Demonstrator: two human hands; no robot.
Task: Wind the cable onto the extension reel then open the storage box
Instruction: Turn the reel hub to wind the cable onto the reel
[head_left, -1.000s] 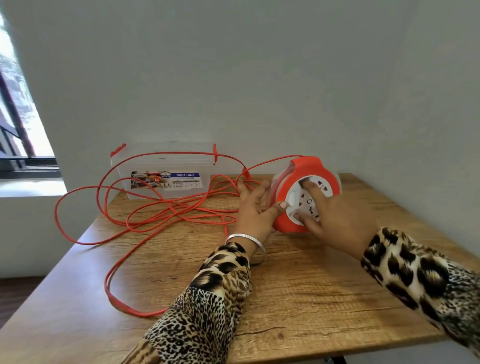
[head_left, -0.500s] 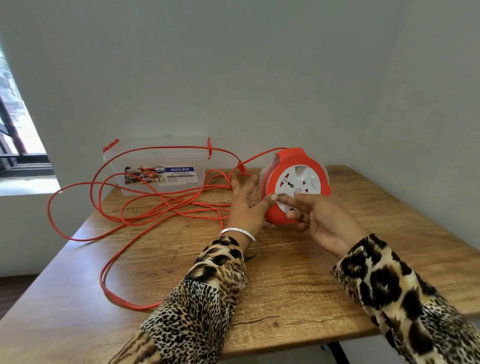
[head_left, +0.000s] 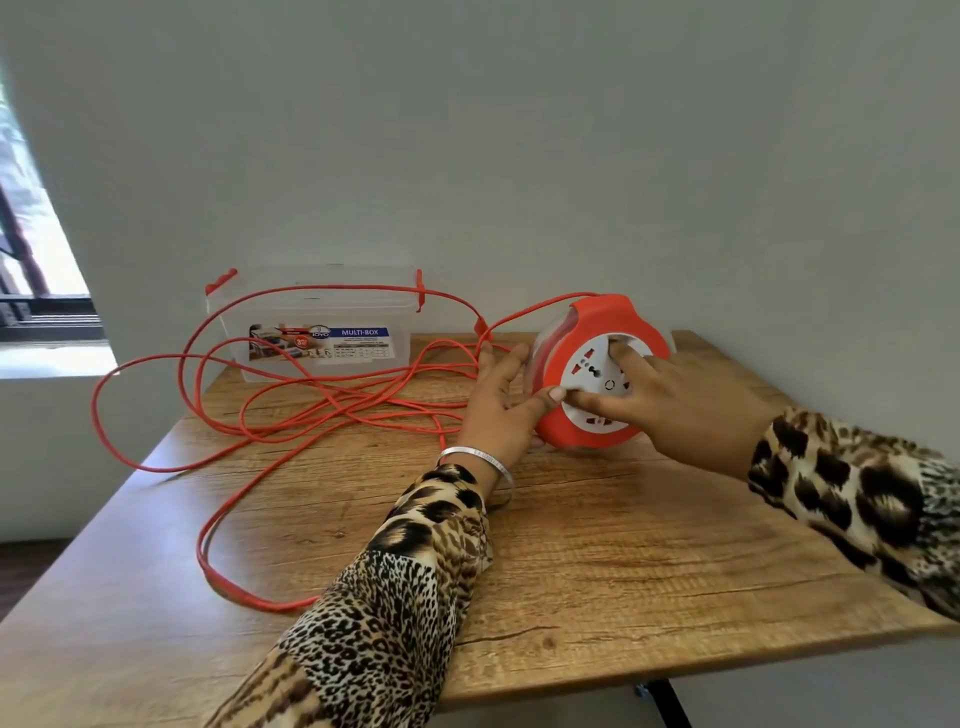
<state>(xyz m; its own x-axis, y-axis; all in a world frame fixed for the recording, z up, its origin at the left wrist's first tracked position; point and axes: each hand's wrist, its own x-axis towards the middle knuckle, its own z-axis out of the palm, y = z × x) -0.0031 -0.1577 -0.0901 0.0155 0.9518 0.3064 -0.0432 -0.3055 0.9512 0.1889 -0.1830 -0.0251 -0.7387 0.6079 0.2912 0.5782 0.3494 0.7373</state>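
Table (head_left: 597, 561): everything is being borne on its wooden top, which is being pushed up against the wall at the far edge

Cable (head_left: 291, 415): most of it is being left unwound, in loose orange loops spread over the far left of the table, with one long loop trailing toward the near edge; one strand is being draped across the front of the storage box, and another is being led up into the top of the reel

Storage box (head_left: 311, 322): it is being kept at the far left against the wall, well apart from both hands, its long axis running left to right; the lid is being held on by red clips, and through the clear wall nothing can be made out inside

Reel (head_left: 597, 374): it is being stood on its edge to the right of the cable heap, white socket face turned toward the camera; how much cable is being held on it cannot be told

Right hand (head_left: 691, 410): it is being laid on the white face, index finger hooked into the recess near the top, nothing being gripped

Left hand (head_left: 498, 410): it is being held open against the reel's left rim, thumb touching the orange front, steadying it

Coming move: the loose cable is lying left of the reel, so, as judged, the face is being readied for turning by the right hand; the left hand is the nearer one to the box
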